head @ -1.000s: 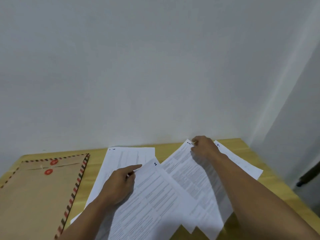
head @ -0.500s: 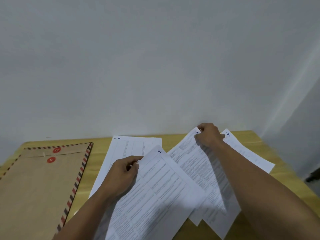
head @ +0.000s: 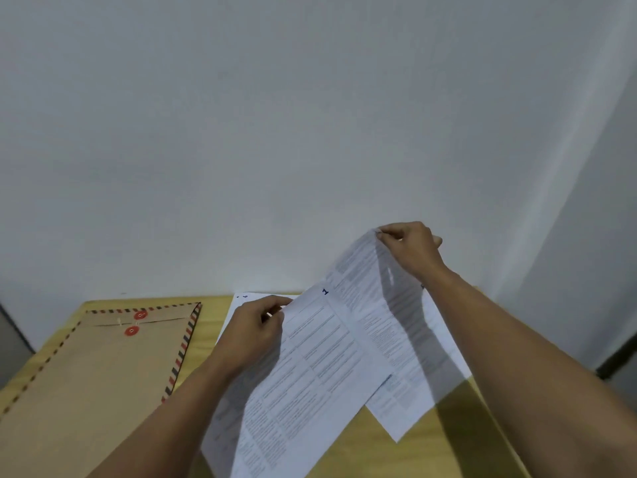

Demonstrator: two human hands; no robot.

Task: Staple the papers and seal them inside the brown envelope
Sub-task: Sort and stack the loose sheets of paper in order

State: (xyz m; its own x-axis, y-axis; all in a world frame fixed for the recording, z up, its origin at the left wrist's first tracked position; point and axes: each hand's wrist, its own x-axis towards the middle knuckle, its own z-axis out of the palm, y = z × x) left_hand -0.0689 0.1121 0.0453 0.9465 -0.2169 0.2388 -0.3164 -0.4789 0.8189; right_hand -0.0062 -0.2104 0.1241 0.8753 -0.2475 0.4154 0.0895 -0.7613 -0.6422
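R hand (head: pixel 410 248) grip has pinched & raised 1 white printed sheet (head: pixel 386 326) off the wooden tabletop (head: pixel 431 443); L hand (head: pixel 253 326) grip pinches the white sheet marked 1 (head: pixel 310 367): collating, pre-stapling.

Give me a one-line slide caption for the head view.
Left hand pinches sheet 1, right hand lifts another sheet; brown envelope lies alongside.

One legible mark: a handwritten "1" at the top corner of the front sheet (head: pixel 320 357), frame centre. Printed body text on all sheets is too small to read.
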